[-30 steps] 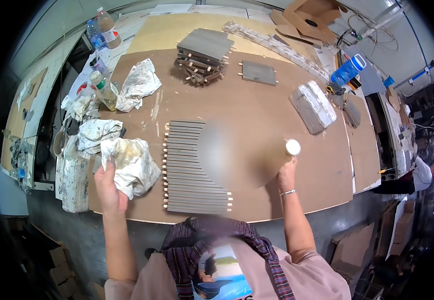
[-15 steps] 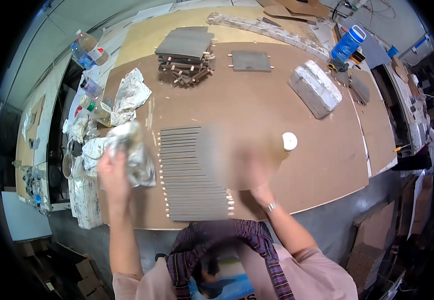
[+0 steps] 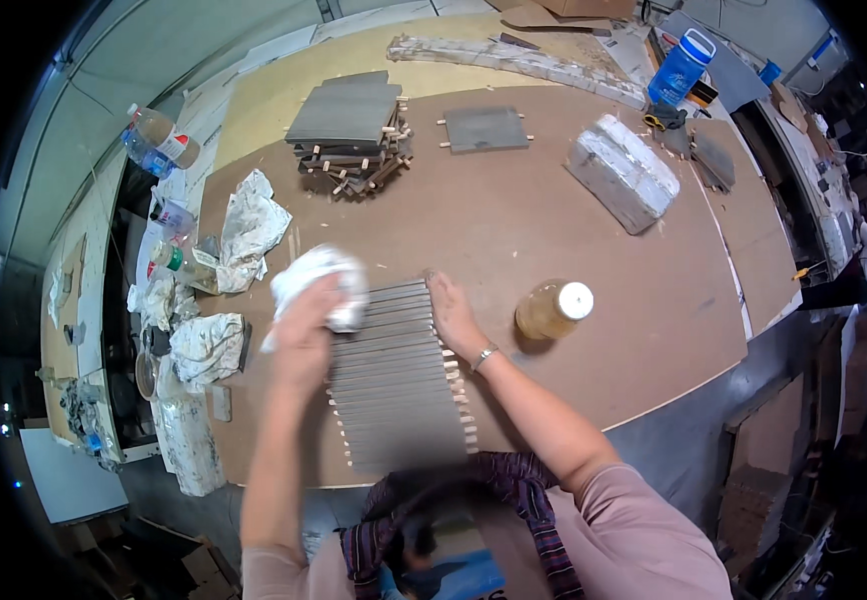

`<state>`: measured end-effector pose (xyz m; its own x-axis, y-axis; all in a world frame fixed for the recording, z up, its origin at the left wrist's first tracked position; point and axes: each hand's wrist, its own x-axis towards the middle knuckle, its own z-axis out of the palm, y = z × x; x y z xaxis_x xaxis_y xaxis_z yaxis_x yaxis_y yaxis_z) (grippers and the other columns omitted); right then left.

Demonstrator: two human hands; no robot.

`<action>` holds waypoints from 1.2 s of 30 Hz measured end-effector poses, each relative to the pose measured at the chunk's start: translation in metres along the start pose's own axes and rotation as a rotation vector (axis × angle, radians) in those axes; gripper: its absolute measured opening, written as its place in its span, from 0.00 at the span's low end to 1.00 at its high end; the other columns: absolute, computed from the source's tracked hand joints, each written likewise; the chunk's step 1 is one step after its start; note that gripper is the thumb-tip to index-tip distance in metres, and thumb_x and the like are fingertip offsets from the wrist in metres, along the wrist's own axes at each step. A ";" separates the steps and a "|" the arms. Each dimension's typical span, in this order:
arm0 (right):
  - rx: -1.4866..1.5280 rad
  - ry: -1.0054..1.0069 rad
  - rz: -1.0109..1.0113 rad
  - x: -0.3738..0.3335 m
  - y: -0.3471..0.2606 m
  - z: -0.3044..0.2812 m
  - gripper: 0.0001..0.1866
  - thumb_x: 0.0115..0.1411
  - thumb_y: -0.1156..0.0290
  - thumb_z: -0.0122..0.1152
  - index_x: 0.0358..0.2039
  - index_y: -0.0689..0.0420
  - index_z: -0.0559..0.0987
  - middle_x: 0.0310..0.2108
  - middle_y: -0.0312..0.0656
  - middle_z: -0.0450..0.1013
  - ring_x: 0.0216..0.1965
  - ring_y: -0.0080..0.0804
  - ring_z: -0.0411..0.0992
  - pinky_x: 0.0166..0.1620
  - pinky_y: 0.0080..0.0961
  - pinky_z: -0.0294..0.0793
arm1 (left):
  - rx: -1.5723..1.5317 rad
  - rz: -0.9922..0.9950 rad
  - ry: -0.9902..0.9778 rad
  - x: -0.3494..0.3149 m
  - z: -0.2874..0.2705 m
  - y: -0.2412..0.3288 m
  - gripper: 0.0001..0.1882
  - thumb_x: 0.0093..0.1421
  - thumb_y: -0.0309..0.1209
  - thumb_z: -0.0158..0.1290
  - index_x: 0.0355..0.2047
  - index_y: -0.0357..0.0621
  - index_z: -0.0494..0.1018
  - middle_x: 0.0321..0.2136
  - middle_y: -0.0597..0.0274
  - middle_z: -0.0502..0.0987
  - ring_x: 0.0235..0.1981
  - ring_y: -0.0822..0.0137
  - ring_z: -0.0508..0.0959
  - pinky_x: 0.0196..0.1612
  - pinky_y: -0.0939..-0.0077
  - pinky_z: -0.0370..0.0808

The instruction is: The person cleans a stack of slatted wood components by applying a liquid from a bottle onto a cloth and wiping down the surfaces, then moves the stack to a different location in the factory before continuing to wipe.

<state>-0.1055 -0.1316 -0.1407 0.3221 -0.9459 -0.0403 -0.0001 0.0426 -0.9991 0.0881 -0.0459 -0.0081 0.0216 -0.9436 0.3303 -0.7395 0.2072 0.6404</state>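
Observation:
A row of grey slat-like panels [image 3: 394, 375] lies close together in front of me, with pale wooden pegs sticking out along both sides. My left hand [image 3: 306, 325] grips a crumpled white cloth [image 3: 339, 275], blurred by motion, over the row's far left corner. At the row's far right edge, my right hand [image 3: 452, 315] lies with its fingers stretched along the panels, holding nothing I can see. To its right stands a jar [image 3: 542, 312] of yellowish liquid with a white lid.
Farther back are a stack of grey pegged panels [image 3: 344, 115], a single pegged panel [image 3: 487, 130] and a white-wrapped block [image 3: 624, 175]. Stained rags [image 3: 254, 225] and bottles [image 3: 184, 262] line the left side. A blue bottle [image 3: 681, 68] stands at the far right.
My left hand has carried the cloth rightward onto the panels. My right hand has moved to their right edge. The large blur that covered it has gone, leaving the jar in full sight.

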 end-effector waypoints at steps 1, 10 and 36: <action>0.011 0.019 -0.084 -0.002 0.005 0.003 0.20 0.71 0.59 0.41 0.42 0.65 0.73 0.32 0.49 0.72 0.37 0.35 0.70 0.45 0.29 0.69 | 0.033 0.118 -0.070 0.006 0.025 0.020 0.22 0.54 0.14 0.42 0.46 0.42 0.77 0.52 0.54 0.75 0.54 0.55 0.74 0.60 0.64 0.67; -0.121 -0.024 -0.044 0.003 0.015 -0.002 0.20 0.71 0.58 0.39 0.46 0.63 0.72 0.41 0.57 0.71 0.42 0.53 0.67 0.49 0.39 0.67 | 0.111 0.075 -0.045 -0.004 -0.018 -0.015 0.21 0.47 0.12 0.42 0.36 0.40 0.80 0.43 0.53 0.80 0.45 0.54 0.77 0.51 0.64 0.72; 0.014 -0.166 -0.212 -0.062 -0.017 -0.012 0.29 0.69 0.64 0.37 0.68 0.58 0.50 0.68 0.48 0.50 0.70 0.40 0.45 0.69 0.32 0.44 | -0.139 0.152 -0.165 -0.070 0.011 0.087 0.20 0.46 0.17 0.45 0.36 0.44 0.81 0.41 0.56 0.80 0.46 0.54 0.75 0.51 0.62 0.70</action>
<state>-0.1368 -0.0779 -0.1211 0.4640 -0.8686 0.1738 0.0962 -0.1456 -0.9847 0.0150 0.0356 0.0165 -0.2010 -0.9259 0.3199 -0.6262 0.3726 0.6849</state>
